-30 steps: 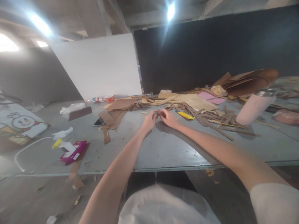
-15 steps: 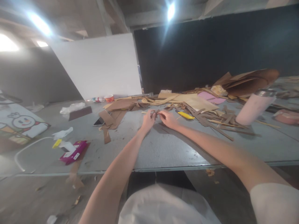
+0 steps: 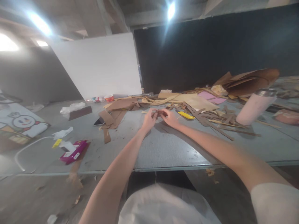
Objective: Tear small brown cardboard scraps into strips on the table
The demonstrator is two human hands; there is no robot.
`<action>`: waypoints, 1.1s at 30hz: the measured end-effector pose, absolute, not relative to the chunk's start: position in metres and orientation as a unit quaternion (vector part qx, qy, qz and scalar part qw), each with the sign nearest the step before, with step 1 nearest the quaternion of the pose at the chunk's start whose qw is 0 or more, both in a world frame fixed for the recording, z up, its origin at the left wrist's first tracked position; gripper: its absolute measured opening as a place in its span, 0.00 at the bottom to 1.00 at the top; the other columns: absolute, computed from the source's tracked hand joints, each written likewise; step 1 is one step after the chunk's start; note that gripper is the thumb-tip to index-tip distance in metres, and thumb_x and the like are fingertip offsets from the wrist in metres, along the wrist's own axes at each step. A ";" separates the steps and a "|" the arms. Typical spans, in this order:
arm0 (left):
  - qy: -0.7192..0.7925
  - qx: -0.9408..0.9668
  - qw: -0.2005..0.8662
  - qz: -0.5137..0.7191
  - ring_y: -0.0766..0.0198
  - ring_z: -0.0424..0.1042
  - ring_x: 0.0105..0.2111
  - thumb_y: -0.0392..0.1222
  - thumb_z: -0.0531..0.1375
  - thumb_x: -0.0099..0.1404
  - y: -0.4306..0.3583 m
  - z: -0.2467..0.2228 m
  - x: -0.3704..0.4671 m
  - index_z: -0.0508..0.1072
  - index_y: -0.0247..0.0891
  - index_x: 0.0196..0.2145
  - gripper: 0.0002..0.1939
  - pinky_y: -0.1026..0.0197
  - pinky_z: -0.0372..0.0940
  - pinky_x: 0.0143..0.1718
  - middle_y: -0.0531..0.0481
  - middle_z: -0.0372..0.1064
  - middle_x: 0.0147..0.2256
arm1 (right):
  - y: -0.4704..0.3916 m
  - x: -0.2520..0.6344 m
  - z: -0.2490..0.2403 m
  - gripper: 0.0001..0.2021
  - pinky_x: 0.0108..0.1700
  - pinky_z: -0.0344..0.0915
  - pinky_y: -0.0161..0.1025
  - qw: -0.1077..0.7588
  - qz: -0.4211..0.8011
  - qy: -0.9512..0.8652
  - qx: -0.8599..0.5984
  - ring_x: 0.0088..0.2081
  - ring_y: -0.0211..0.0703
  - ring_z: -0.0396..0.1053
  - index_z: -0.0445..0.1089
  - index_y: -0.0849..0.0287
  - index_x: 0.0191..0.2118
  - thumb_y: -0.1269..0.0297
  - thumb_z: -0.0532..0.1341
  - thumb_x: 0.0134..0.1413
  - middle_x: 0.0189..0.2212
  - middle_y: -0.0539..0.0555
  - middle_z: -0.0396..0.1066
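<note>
My left hand [image 3: 149, 120] and my right hand [image 3: 169, 118] meet above the grey table [image 3: 163, 149], fingers curled in a pinch. Between their fingertips is a small brown piece [image 3: 159, 113], perhaps leather or card; its exact shape is mostly hidden by the fingers. Just right of my right hand lies a yellow utility knife or similar yellow tool [image 3: 186, 115]. Brown strips [image 3: 205, 119] are heaped beyond it. To the left of my hands, brown sheets [image 3: 120, 113] partly cover a phone [image 3: 99, 121].
A pink bottle [image 3: 253, 107] stands at the right, before a large rolled brown sheet [image 3: 254, 81]. At the left are a magenta tissue pack [image 3: 74, 153], a white cable [image 3: 25, 149] and a printed bag [image 3: 22, 123]. The table's front edge [image 3: 161, 169] runs close to my body.
My fingertips have come closer together around the small brown piece, and the right fingers have curled in more. Things on the table have not moved.
</note>
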State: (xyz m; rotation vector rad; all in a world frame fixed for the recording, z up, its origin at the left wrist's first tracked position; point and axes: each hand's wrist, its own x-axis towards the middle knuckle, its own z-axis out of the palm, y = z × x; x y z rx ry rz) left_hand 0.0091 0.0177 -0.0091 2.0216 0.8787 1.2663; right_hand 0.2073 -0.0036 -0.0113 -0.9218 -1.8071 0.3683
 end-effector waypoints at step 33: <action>0.319 0.774 0.301 0.457 0.62 0.82 0.37 0.44 0.59 0.77 0.014 -0.011 0.012 0.71 0.41 0.55 0.11 0.60 0.73 0.42 0.46 0.83 0.38 | -0.004 0.209 -0.003 0.26 0.36 0.64 0.41 0.535 0.282 -0.666 -0.437 0.30 0.45 0.68 0.75 0.56 0.36 0.34 0.67 0.57 0.27 0.52 0.73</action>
